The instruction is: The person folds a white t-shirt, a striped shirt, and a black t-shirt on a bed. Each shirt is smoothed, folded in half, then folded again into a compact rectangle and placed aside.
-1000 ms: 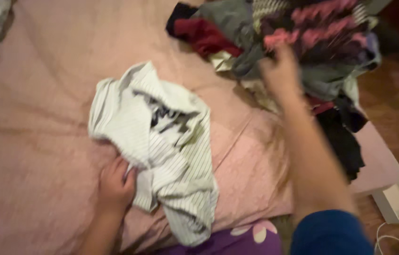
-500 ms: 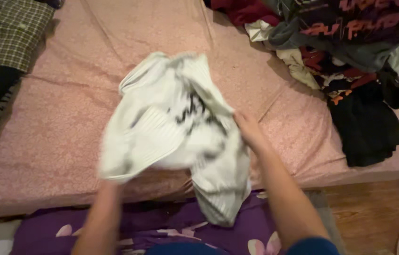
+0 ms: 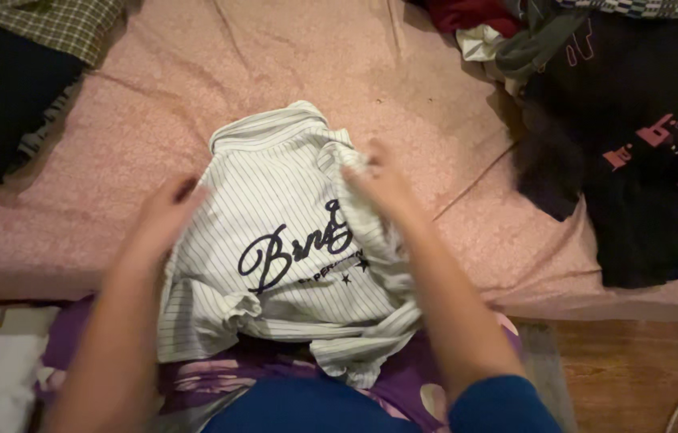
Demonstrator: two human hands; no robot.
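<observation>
Pink bedsheet (image 3: 194, 88) covered the bed, creased, with wooden floor (image 3: 620, 369) showing at lower right past the mattress edge. White pinstriped shirt (image 3: 291, 265) lay at the near edge of the bed, back side up, dark script print showing, collar (image 3: 271, 128) pointing away from the person, hem bunched and hanging over the edge toward the purple floral garment (image 3: 403, 385) at the person's lap.

Left hand (image 3: 164, 216) rested on the shirt's left side, blurred; fingers appeared flat on the cloth, but whether they pinched it I could not tell. Right hand (image 3: 383, 183) sat at the right shoulder, fingers curled and gathering a fold of fabric there. Hands set on opposite sides, likely so the cloth could be held spread flat.

Heap of dark clothes (image 3: 636, 160) with pink lettering lay well apart at upper right. Plaid garment (image 3: 58, 24) and a dark garment (image 3: 2, 104) lay at upper left.
</observation>
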